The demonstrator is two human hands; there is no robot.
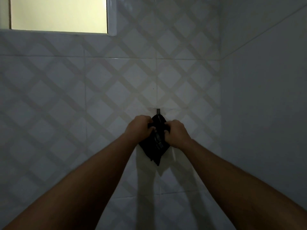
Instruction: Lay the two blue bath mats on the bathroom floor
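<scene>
A dark cloth bundle point(157, 145) hangs against the tiled wall from a small hook point(158, 111). In the dim light it looks almost black, and I cannot tell whether it is a bath mat. My left hand point(138, 128) grips its upper left edge. My right hand point(176, 132) grips its upper right edge. Both arms are stretched out in front of me. The lower tip of the cloth hangs free below my hands. No floor is in view.
The wall point(83, 97) ahead has white tiles with a diagonal lattice pattern. A plain wall point(265, 97) meets it in a corner on the right. A lit window point(58, 14) is at the upper left.
</scene>
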